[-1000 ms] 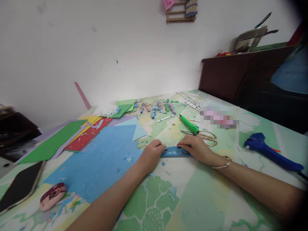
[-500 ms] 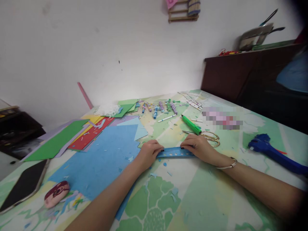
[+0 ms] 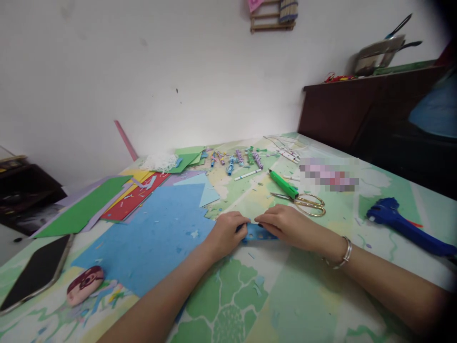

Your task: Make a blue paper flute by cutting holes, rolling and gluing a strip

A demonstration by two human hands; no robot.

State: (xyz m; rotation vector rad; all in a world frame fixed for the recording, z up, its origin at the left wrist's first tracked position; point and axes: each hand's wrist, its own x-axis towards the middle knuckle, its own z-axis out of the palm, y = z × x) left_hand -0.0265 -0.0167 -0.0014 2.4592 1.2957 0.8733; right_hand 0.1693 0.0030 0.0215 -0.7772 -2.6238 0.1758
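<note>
1. The left hand (image 3: 228, 230) is at the centre of the frame, fingers curled shut on the left end of the blue paper strip (image 3: 257, 233).
2. The right hand (image 3: 285, 223) is just right of centre, fingers bent down onto the right part of the strip and holding it. Its thumb is hidden.
3. The strip, punched with a row of holes, lies flat on the table (image 3: 303, 295) between the two hands. Only its middle is visible.
4. A bracelet (image 3: 343, 254) sits on the right wrist.
5. The scissors (image 3: 307, 204) and green marker (image 3: 283, 185) lie just above the right hand, not touching it.
6. The large blue sheet (image 3: 153, 233) lies left of the left hand.
7. The blue glue gun (image 3: 403, 224) lies at the right edge, well apart from the hands.
</note>
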